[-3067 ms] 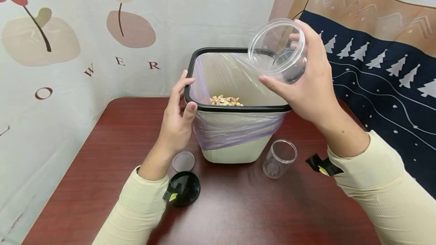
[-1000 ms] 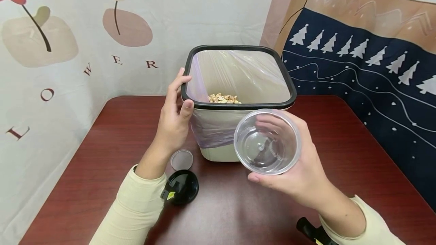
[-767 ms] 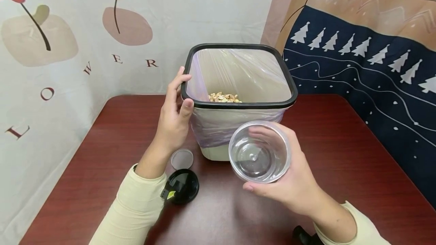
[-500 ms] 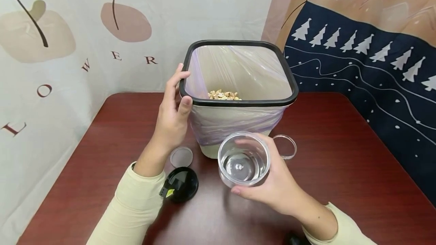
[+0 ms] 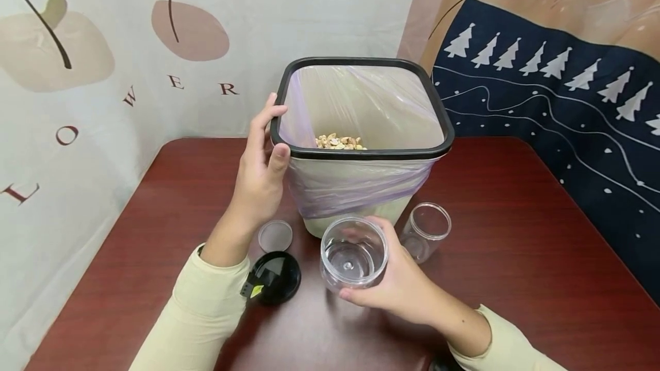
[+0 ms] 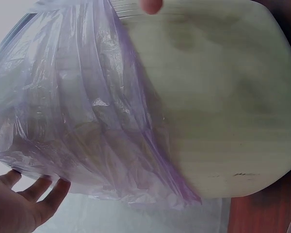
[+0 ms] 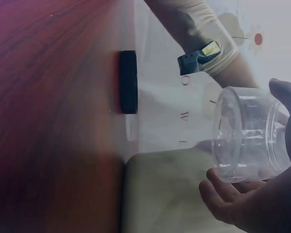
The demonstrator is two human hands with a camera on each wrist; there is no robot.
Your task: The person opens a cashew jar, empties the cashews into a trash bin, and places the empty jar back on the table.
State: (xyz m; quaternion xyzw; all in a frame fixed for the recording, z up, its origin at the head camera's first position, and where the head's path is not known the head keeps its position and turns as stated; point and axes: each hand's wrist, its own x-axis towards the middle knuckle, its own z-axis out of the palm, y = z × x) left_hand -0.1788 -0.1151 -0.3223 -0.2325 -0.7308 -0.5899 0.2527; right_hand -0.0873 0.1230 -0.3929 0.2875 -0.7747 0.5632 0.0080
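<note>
My right hand (image 5: pixel 394 282) grips a clear plastic jar (image 5: pixel 354 252) by its side, thumb in front and fingers behind. The jar is uncapped, upright and see-through to its bare bottom. In the right wrist view that jar (image 7: pixel 250 133) hangs above the tabletop. My left hand (image 5: pixel 261 173) holds the left front corner of a pale trash bin (image 5: pixel 330 227), its thumb on the front of the black rim (image 5: pixel 361 154). A purple-tinted bag (image 5: pixel 356 185) lines the bin and folds over its outside. Shelled nuts (image 5: pixel 340 142) lie inside the bag.
A second clear jar (image 5: pixel 425 232) stands uncapped to the right of the bin. A clear disc-shaped lid (image 5: pixel 275 236) and a black lid (image 5: pixel 277 278) lie on the reddish-brown table (image 5: pixel 495 233) near my left forearm. Printed cloths (image 5: pixel 330 10) hang behind.
My right hand has brought the jar from over the bin down in front of it, turning it from tilted to upright. My left hand has stayed on the bin.
</note>
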